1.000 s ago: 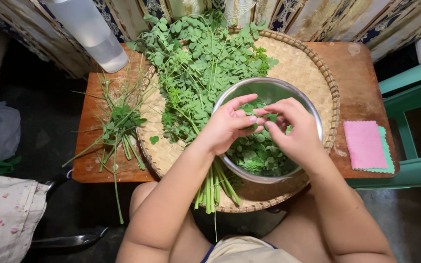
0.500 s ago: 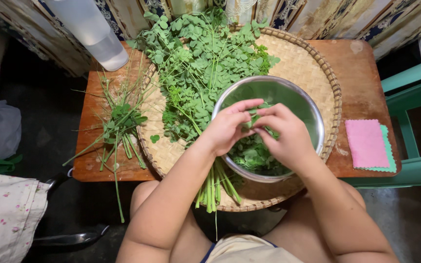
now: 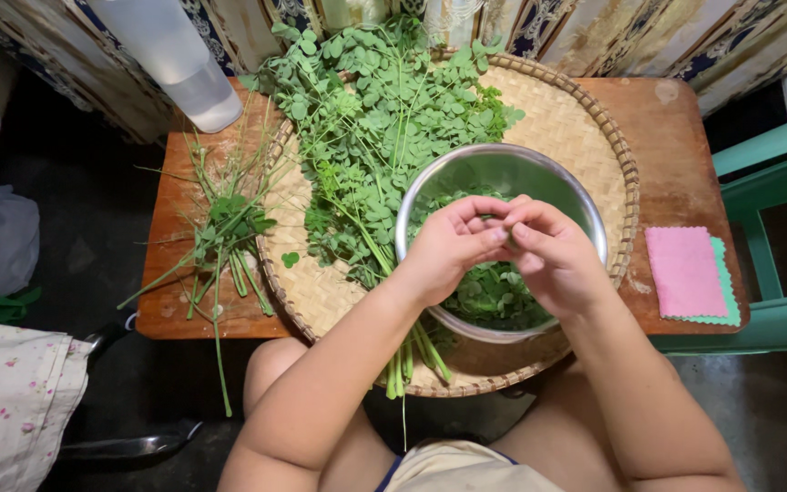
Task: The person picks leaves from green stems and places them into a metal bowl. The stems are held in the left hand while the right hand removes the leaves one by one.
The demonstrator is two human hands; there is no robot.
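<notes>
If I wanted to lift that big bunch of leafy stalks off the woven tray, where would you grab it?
Probably by the bare thick stem ends of the leafy bunch, coming from the near edge of the woven tray. The stems lie gathered together there, poking out beside the metal bowl, while the far end fans into loose leaves.
</notes>
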